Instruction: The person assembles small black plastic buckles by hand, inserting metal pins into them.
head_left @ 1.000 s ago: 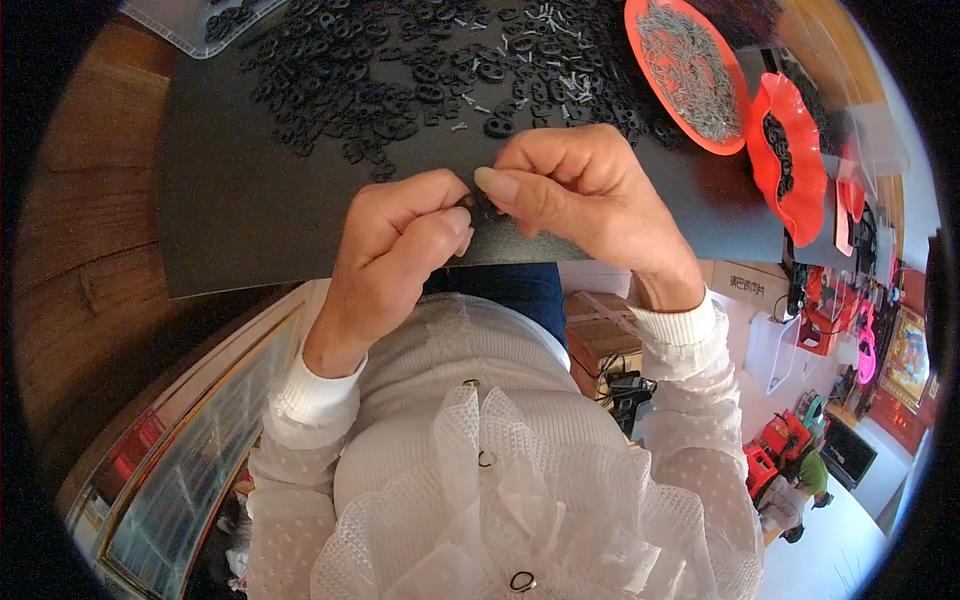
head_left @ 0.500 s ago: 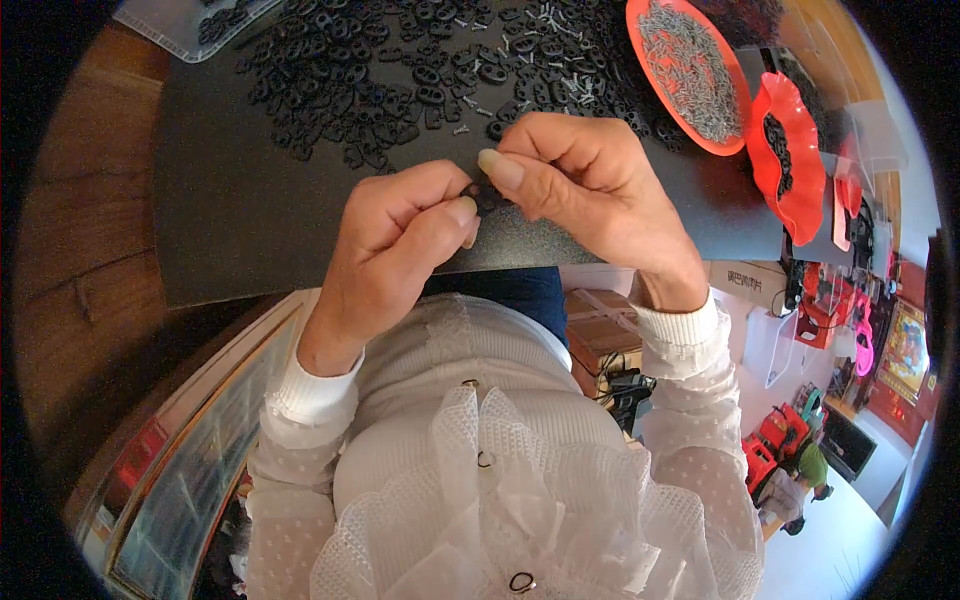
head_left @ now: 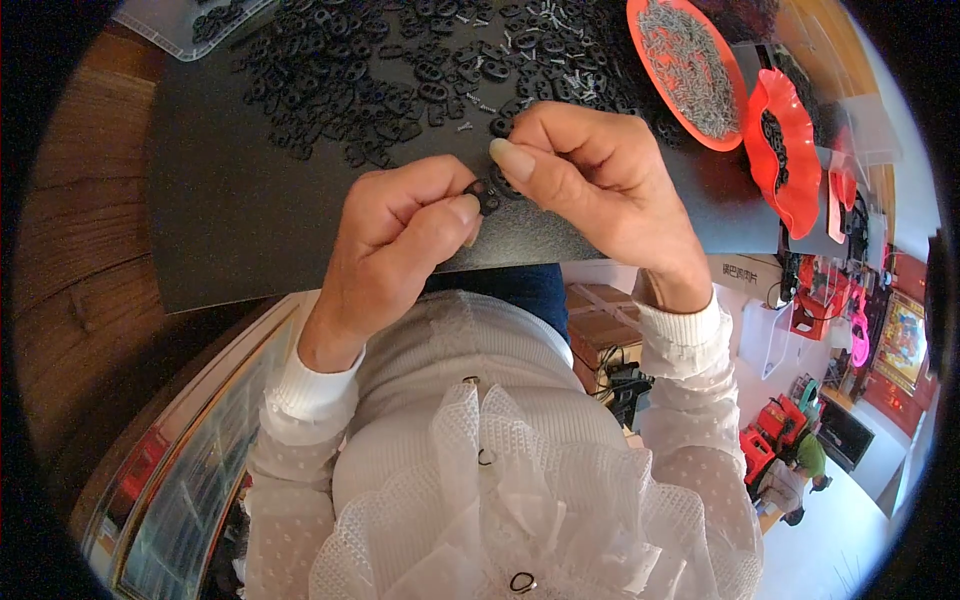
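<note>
My left hand (head_left: pixel 405 225) pinches a small black plastic piece with round holes (head_left: pixel 484 197) between thumb and forefinger. Close beside it, my right hand (head_left: pixel 600 185) is closed, thumb against curled fingers. A second dark ring-shaped piece (head_left: pixel 505 183) shows below its thumb and appears held there; the fingers partly hide it. Both hands are above the near part of the black tabletop (head_left: pixel 230 230). Beyond them lies a wide heap of small black plastic pieces (head_left: pixel 340 85), many with two holes, mixed with little silver springs (head_left: pixel 465 127).
On the right, an orange-red plate (head_left: pixel 735 75) holds many silver springs. Beside it stands a red wavy-rimmed bowl (head_left: pixel 797 150) with black pieces inside. A clear plastic tub (head_left: pixel 170 38) sits at the far left. Cardboard boxes (head_left: pixel 600 315) are below the table; people (head_left: pixel 800 470) sit farther off.
My right hand has moved slightly up and to the right, widening the gap between the hands. The black pieces show more clearly. My left hand keeps its pinch in nearly the same place.
</note>
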A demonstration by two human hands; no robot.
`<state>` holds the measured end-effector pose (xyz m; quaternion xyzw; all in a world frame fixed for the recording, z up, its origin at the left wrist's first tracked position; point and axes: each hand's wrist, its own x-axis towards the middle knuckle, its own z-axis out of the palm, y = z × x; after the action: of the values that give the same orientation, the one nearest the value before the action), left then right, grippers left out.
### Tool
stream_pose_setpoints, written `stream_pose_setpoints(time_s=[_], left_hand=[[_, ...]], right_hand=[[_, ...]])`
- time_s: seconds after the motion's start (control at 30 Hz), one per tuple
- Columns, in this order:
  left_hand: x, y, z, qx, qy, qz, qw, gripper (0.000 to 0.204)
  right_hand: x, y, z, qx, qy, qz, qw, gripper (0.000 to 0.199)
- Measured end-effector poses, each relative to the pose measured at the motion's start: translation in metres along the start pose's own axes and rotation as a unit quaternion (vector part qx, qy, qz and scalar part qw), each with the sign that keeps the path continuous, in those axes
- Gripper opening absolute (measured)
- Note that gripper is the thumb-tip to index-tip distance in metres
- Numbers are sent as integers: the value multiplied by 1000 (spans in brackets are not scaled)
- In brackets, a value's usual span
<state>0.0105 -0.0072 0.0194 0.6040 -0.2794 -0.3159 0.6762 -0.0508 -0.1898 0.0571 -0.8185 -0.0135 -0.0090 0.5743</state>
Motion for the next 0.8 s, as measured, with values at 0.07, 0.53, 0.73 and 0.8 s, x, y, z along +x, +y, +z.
stream_pose_setpoints(time_s=[0.07,0.53,0.73,0.8], left_hand=[[0,-1,1,-17,3,-2,1000,21],[1,0,-4,-12,-22,0,1000,20],[-3,0,-8,-18,-24,-10,1000,21],[-4,-1,-9,-15,-23,-11,1000,20]], right_hand=[[1,1,-1,-3,-5,1,1000,31],[3,1,4,20,-29,32,999,31],[7,-3,7,17,-45,29,998,32],[8,-2,8,19,-52,36,998,32]])
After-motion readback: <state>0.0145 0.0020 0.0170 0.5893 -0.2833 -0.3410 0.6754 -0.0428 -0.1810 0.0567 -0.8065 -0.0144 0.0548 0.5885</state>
